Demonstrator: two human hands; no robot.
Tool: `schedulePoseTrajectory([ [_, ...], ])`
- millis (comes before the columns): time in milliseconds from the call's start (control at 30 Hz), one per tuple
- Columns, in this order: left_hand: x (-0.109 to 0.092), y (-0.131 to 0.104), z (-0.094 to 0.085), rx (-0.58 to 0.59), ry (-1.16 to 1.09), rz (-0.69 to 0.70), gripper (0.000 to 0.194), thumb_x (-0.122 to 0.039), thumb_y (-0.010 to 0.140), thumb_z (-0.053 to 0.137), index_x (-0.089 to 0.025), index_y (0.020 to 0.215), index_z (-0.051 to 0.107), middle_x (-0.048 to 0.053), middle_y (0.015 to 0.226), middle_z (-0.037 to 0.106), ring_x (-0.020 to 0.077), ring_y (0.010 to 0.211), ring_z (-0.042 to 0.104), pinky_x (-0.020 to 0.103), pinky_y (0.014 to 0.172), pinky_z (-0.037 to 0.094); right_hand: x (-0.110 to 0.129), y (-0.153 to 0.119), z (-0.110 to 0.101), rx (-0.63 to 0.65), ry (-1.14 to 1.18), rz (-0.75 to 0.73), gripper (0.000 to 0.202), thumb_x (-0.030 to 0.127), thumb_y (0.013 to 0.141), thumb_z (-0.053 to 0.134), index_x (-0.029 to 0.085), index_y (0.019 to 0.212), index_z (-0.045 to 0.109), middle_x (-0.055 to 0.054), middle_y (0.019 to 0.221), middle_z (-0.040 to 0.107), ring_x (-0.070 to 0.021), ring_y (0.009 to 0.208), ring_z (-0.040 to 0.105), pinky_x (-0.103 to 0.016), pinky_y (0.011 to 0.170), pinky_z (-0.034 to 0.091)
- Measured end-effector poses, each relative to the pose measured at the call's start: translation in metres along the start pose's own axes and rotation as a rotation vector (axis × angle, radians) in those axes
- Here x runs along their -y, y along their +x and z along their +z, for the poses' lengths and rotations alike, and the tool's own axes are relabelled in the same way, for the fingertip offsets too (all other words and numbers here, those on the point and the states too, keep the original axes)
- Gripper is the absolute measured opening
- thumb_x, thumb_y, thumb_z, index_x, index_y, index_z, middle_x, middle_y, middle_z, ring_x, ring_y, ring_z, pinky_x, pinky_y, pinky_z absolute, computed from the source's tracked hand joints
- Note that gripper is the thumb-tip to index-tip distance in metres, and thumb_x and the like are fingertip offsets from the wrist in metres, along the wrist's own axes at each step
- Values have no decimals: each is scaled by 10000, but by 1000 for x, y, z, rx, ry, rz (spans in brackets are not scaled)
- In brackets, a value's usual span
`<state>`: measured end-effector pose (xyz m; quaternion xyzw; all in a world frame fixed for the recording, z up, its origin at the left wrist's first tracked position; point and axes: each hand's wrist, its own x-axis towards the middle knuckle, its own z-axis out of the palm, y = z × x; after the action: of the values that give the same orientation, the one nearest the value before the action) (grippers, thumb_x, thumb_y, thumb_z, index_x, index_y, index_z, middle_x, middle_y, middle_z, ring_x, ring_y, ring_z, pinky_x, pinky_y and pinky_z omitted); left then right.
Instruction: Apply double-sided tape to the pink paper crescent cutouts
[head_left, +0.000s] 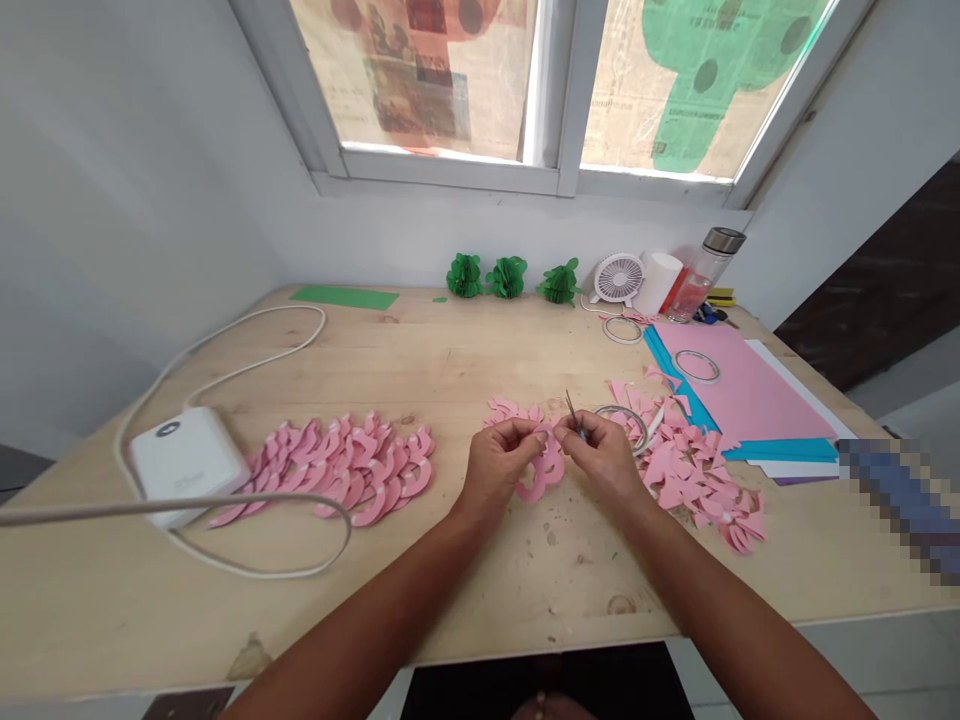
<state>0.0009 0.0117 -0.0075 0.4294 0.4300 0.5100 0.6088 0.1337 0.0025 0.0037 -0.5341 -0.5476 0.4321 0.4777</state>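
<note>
Left hand (501,455), centre of frame: thumb and forefinger pinch a pink paper cutout (551,467) by its upper part; its curved loops hang below the fingertips, over the wood. Right hand (600,450), just right of centre: fingers curl round a thin dark tool (571,405), apparently scissors, tips pointing up; its handles are mostly hidden. Right fingertips sit at the cutout's right edge; whether they touch it, cannot tell.

Clearances on the table (465,350): small pink pieces (514,408) lie just behind the left hand. A pale ring (643,428) lies close behind the right hand, and the pink scrap heap (697,475) spreads beside it at right, so room there is tight. On the left, a strip of bare wood separates the left hand from the rows of overlapping pink cutouts (375,465), whose left end reaches the white box (187,460).

Widest bare wood: middle of the frame, from behind the hands back to three green paper shapes (506,277) along the wall. More bare wood runs between the forearms to the front edge, lower centre. Pink sheet (772,395) rests over blue paper toward the right edge.
</note>
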Motion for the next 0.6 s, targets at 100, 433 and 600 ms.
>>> schedulePoseTrajectory([
  [100,1,0,0,-9,-16,1,142,-241,596,695,-123,658,647,8,589,604,93,520,517,190,486,400,-1,0,1,5,-49,-18,139,281,706,573,152,661,553,40,557,440,-86,524,390,-206,493,309],
  [433,1,0,1,59,14,-43,225,-266,609,687,-126,783,654,2,602,599,86,493,497,197,475,389,0,1,-3,-96,-125,-36,127,282,709,544,165,660,540,34,576,460,-95,547,413,-205,505,319],
  [600,3,0,-1,149,88,-68,162,-262,653,645,-123,736,642,1,577,587,96,516,504,209,507,390,3,2,-6,-128,-159,-31,119,281,705,536,174,656,522,41,567,445,-92,533,392,-203,497,308],
])
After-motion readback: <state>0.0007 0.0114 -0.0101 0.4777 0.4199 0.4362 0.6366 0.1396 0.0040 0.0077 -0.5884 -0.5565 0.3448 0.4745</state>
